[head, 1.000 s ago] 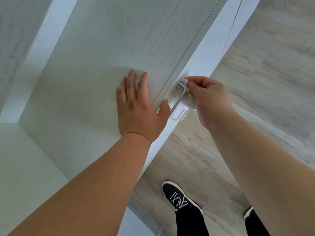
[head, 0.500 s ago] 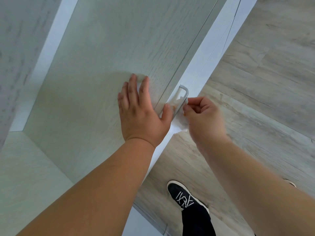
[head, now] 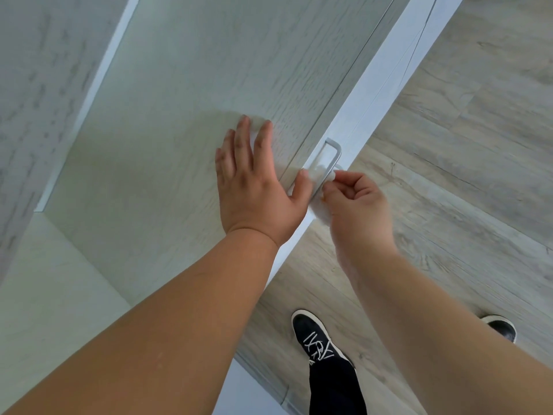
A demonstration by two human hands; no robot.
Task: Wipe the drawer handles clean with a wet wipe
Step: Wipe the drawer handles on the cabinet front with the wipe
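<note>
Right hand pinches wet wipe against drawer handle; left hand lies flat, fingers straight.

A single head-worn wide-angle view looks steeply down from above and close in on the pale wood-grain cabinet top, past its front edge to the plank floor, with both forearms reaching in from below.

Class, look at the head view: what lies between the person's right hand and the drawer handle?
In the head view, the white wet wipe, pinched by the right hand, lies against the lower end of the drawer handle.
</note>
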